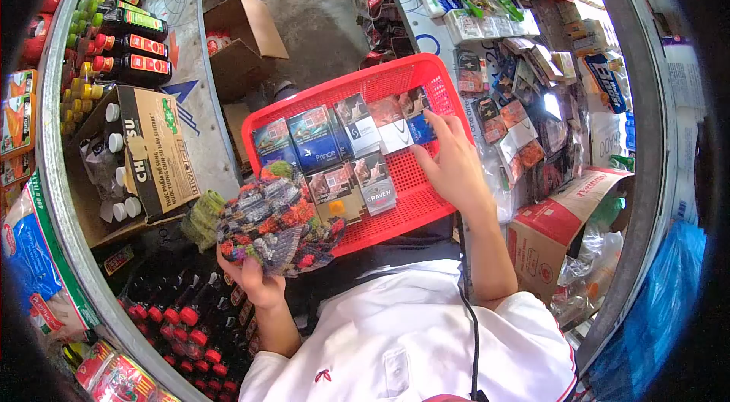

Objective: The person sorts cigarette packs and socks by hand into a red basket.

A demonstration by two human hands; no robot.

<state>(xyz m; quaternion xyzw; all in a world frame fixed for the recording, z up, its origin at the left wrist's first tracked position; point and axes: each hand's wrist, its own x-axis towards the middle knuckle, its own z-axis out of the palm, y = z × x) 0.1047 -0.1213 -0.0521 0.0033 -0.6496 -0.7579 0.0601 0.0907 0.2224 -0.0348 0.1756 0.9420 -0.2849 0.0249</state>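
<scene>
A red plastic basket (pixel 414 185) with perforated walls sits in front of me, holding several cigarette packs. Among these are a blue Prince pack (pixel 315 145) and a grey Craven pack (pixel 376 188). My right hand (pixel 456 166) is at the basket's right end, its thumb and fingers around the edges of a blue cigarette pack (pixel 420 128). Bunched in my left hand (pixel 260 282) is a multicoloured knitted cloth (pixel 277 221) with green ends, over the basket's near left corner. The cloth covers part of the left hand's fingers.
Sauce bottles (pixel 141 45) and a Chin-su carton (pixel 160 151) stand on the left. Red-capped bottles (pixel 190 333) fill the lower left. Packaged goods (pixel 517 128) cover the right counter, above a red and white box (pixel 547 231). An open cardboard box (pixel 243 41) is on the floor.
</scene>
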